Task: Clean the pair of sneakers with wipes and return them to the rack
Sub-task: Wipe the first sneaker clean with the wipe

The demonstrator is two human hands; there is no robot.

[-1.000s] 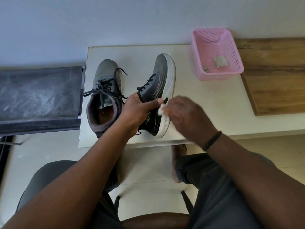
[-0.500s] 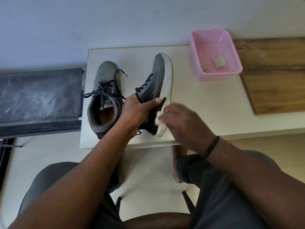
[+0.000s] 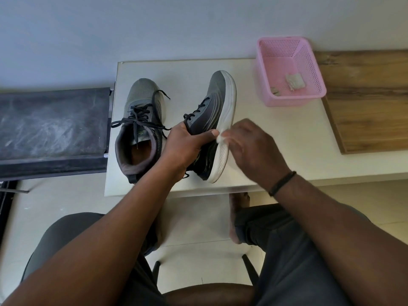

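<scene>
Sneakers sit side by side on a white table (image 3: 276,138), toes pointing away. One grey sneaker (image 3: 141,127) stands flat on its sole at the table's left edge, laces loose, untouched. The tilted sneaker (image 3: 215,111) is tipped onto its side with its white sole facing right; the left hand (image 3: 187,144) grips its collar, thumb across the dark upper. The right hand (image 3: 251,149) pinches a small white wipe (image 3: 221,138) against the sole's edge, just beside the left thumb. The heel of the tilted sneaker lies near the table's front edge; bare tabletop spreads to the right. A pink perforated basket (image 3: 267,69) stands at the back right, holding crumpled used wipes (image 3: 294,81). The sole is dimpled rubber, the uppers woven mesh.
</scene>
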